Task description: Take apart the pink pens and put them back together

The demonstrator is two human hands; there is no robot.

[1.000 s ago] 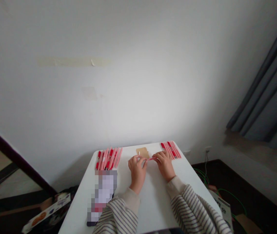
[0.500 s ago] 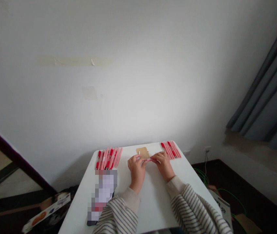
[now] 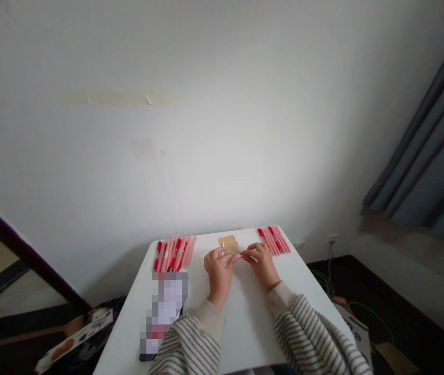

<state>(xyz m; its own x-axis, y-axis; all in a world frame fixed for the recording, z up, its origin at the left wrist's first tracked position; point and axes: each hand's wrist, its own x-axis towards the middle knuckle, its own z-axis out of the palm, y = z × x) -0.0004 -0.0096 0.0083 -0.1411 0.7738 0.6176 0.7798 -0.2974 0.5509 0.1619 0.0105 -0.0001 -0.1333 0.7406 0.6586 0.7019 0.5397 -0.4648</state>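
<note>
Over the middle of the white table, my left hand and my right hand both pinch one thin pink pen that spans the gap between them. Each hand's fingers are closed on an end of it. A row of pink and red pens lies at the table's far left. Another row of the same pens lies at the far right, just beyond my right hand. A small brown card lies flat behind the held pen.
A blurred-out flat object lies on the table's left side by my left sleeve. A plain wall rises right behind the table. Grey curtains hang at the right. Green cables and boxes are on the dark floor.
Both hands have drawn slightly closer together along the pen and shifted a little towards the card. Everything else on the table is as before.
</note>
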